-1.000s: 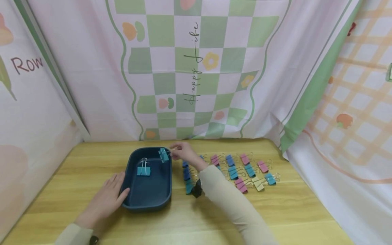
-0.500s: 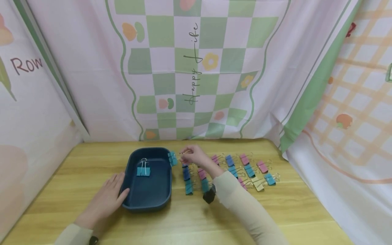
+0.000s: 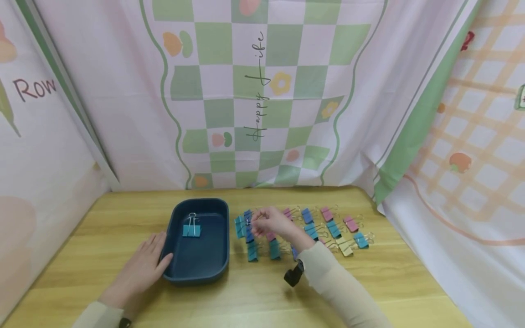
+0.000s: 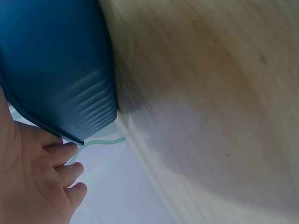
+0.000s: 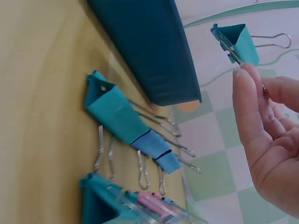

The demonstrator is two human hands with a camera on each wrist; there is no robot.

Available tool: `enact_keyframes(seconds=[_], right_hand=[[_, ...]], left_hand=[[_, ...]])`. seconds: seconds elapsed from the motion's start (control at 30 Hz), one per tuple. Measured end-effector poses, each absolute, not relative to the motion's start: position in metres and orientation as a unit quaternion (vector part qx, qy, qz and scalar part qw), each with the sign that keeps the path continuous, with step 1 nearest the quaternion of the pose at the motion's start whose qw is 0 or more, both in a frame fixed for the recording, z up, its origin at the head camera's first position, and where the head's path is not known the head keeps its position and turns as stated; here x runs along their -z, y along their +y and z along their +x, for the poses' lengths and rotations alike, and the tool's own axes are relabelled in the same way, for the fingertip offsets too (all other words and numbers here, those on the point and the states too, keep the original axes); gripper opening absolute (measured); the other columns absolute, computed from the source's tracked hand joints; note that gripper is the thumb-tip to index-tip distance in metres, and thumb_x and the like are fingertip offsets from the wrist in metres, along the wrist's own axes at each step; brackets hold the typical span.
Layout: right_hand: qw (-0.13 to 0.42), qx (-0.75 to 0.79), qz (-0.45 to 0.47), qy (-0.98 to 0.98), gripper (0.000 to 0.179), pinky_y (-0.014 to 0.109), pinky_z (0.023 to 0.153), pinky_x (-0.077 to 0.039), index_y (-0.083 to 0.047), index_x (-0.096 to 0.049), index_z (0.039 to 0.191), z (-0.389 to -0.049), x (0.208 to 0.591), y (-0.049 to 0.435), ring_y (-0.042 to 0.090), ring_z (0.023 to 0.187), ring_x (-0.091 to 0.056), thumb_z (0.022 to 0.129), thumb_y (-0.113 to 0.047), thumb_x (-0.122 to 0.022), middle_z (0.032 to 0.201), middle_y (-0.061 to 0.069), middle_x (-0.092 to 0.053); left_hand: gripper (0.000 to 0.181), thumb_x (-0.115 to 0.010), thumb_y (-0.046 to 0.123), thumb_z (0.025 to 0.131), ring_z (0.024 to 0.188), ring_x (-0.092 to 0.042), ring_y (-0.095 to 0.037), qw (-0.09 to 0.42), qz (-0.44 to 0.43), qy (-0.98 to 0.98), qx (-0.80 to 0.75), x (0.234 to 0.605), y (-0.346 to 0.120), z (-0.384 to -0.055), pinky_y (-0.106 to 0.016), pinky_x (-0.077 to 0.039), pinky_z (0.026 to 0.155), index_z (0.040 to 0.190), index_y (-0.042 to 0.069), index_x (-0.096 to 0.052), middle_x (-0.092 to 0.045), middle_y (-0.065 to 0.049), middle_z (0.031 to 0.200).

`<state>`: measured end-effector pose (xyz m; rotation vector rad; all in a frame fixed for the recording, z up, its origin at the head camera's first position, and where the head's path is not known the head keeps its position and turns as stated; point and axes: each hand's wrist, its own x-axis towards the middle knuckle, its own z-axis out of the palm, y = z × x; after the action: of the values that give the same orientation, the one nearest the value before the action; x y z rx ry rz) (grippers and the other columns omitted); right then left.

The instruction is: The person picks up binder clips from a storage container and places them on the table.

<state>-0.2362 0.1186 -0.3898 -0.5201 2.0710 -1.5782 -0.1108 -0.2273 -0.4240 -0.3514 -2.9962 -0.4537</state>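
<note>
My right hand (image 3: 270, 223) pinches a teal binder clip (image 5: 246, 44) by one wire handle, between thumb and fingertips. In the head view this clip (image 3: 239, 227) overlaps the left column of clips, just right of the dark blue tray (image 3: 197, 264). The right wrist view shows it raised above the clips on the table. My left hand (image 3: 143, 266) rests along the tray's left side with its fingers extended and the thumb at the rim. Inside the tray, another teal binder clip (image 3: 191, 231) stands with its handles toward the back.
Several binder clips lie in rows right of the tray, among them a teal clip (image 3: 252, 252), a yellow clip (image 3: 345, 246) and a pink clip (image 3: 350, 223). My right forearm hides some. A patterned curtain (image 3: 262, 114) hangs behind the wooden table (image 3: 229, 305).
My right hand has carried the teal binder clip from over the tray's back right corner rightward and nearer, to the left column of clips. The left hand has stayed at the tray.
</note>
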Motion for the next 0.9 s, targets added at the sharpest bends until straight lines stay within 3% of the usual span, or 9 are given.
enact_keyframes(seconds=[0.27,0.6,0.9], right_hand=[[0.268,0.568,-0.224,0.745,0.013,0.052,0.07,-0.052,0.005,-0.056,0.095,-0.216,0.403,0.132,0.028,0.069,-0.063,0.091,-0.007,-0.056,0.078,0.016,-0.064],[0.27,0.543,-0.231,0.761,0.01,0.037,0.059,-0.055,0.005,-0.056,0.091,-0.193,0.421,0.139,0.023,0.062,-0.062,0.086,-0.003,-0.059,0.075,0.015,-0.064],[0.295,0.52,-0.228,0.768,0.006,0.035,0.059,-0.055,0.002,-0.058,0.089,-0.183,0.437,0.145,0.022,0.064,-0.063,0.086,-0.003,-0.059,0.075,0.013,-0.064]], left_hand=[[0.063,-0.043,0.032,0.097,0.128,-0.023,-0.048,0.055,-0.117,-0.981,0.148,0.423,-0.227,-0.11,-0.057,-0.02,0.103,0.136,-0.015,-0.028,-0.027,-0.03,0.141],[0.063,-0.042,0.033,0.098,0.129,-0.022,-0.048,0.051,-0.119,-0.98,0.152,0.424,-0.227,-0.109,-0.057,-0.019,0.104,0.136,-0.015,-0.027,-0.026,-0.03,0.142],[0.063,-0.042,0.033,0.098,0.129,-0.021,-0.047,0.046,-0.117,-0.981,0.148,0.423,-0.227,-0.109,-0.057,-0.018,0.104,0.137,-0.015,-0.027,-0.025,-0.03,0.142]])
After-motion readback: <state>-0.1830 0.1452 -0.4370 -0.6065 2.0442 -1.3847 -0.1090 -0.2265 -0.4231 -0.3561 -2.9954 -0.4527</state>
